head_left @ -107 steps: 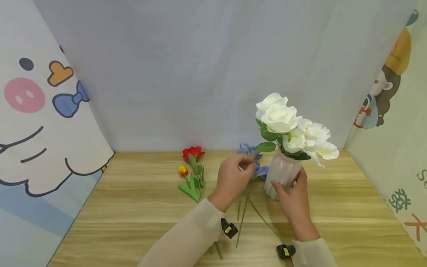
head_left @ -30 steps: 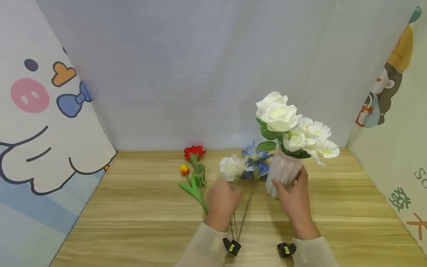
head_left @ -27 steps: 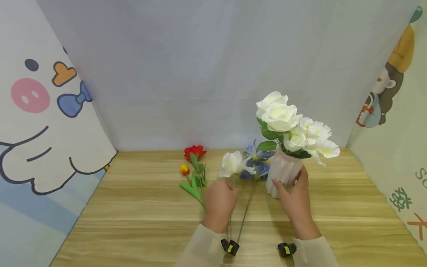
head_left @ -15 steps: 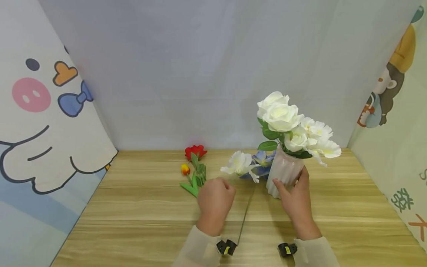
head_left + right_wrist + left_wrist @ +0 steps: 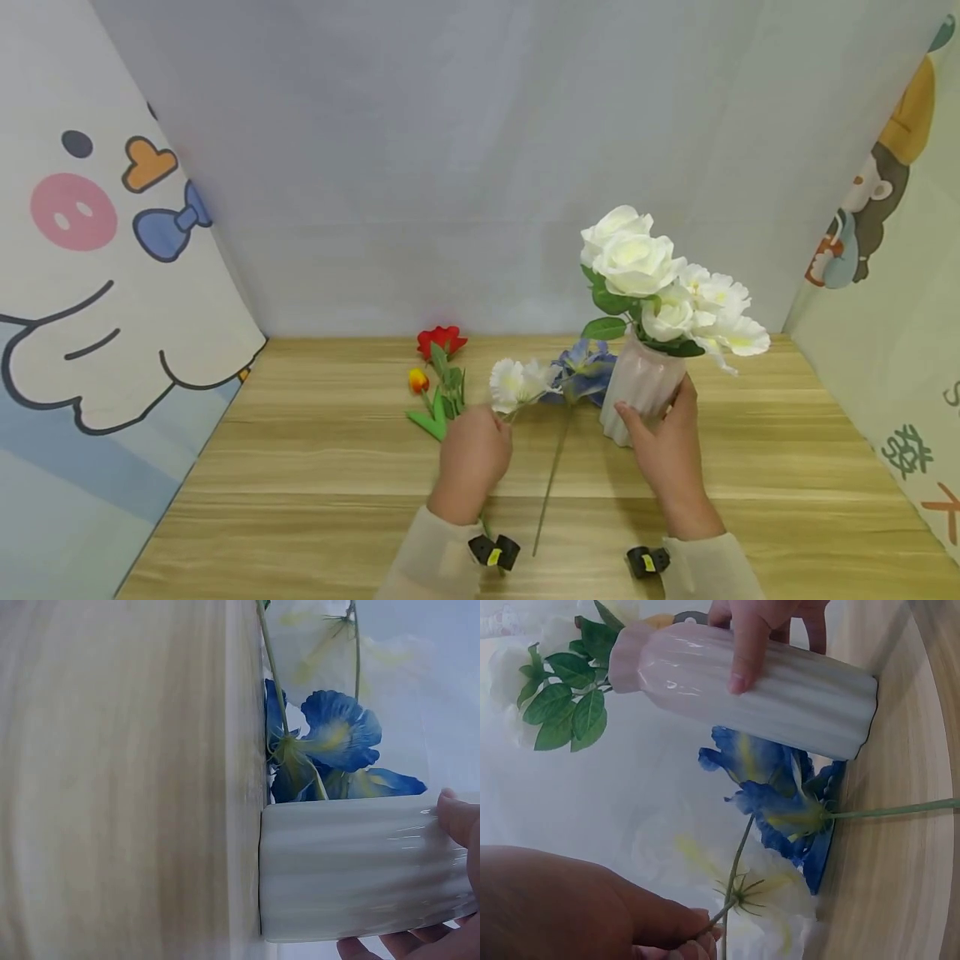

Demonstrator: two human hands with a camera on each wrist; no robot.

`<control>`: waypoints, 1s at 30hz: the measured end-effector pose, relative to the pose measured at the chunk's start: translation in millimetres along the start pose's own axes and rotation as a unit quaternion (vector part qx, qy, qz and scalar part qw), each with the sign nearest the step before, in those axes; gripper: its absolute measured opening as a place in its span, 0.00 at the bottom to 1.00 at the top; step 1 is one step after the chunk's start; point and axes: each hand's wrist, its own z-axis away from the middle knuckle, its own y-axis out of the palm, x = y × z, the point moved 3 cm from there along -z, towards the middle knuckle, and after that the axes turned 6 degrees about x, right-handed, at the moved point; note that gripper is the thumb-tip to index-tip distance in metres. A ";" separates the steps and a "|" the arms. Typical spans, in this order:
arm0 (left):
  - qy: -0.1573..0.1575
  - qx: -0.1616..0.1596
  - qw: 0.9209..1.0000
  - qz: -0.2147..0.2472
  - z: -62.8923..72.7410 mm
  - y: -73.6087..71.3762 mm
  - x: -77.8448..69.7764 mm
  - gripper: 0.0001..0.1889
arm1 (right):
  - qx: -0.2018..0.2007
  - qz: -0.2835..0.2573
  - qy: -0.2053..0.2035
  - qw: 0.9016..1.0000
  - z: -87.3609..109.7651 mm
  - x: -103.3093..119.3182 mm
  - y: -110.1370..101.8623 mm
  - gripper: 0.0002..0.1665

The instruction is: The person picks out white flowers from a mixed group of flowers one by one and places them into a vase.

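My left hand (image 5: 474, 457) pinches the thin stem of a white artificial flower (image 5: 513, 385), just below its bloom. In the left wrist view, a second stem (image 5: 736, 866) runs past that bloom towards the blue flowers (image 5: 772, 791); I cannot tell whether my fingers hold it too. My right hand (image 5: 667, 454) grips a pale ribbed vase (image 5: 637, 387) low on its side. The vase's base is on the wooden table. White roses (image 5: 636, 265) and another ruffled white bloom (image 5: 723, 312) stand in it with green leaves. Beside the vase's left side are the blue flowers.
Left of my left hand lie a red flower (image 5: 441, 342) and an orange-yellow tulip (image 5: 418, 381) with green leaves. One loose stem (image 5: 551, 492) stretches across the wooden table (image 5: 315, 467) towards the front. A plain grey curtain (image 5: 450, 167) hangs behind.
My left hand has drawn away from the blue flowers beside the vase, moving left and nearer, and the white flower has come into sight with it. The right hand keeps its grip on the vase.
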 end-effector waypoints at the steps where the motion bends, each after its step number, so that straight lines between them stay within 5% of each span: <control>1: -0.003 0.009 1.000 0.007 0.0 0.0 0.1 0.23 | -0.001 0.000 -0.001 1.000 0.0 0.0 0.0 0.56; 8: -0.017 0.072 0.994 0.083 -3.5 4.7 6.5 0.15 | -0.003 -0.001 -0.002 1.000 0.4 0.7 0.1 0.56; 14: -0.018 0.071 0.981 0.181 -8.4 12.5 17.5 0.13 | -0.005 -0.005 -0.005 1.000 0.8 2.0 -0.1 0.55; 21: -0.035 0.076 0.950 0.299 -8.5 26.9 26.8 0.11 | -0.007 -0.005 -0.010 1.000 1.3 2.5 -0.1 0.55; 30: -0.052 0.119 0.895 0.427 -4.3 46.4 27.9 0.13 | -0.002 -0.003 -0.006 1.000 1.9 2.5 -0.6 0.56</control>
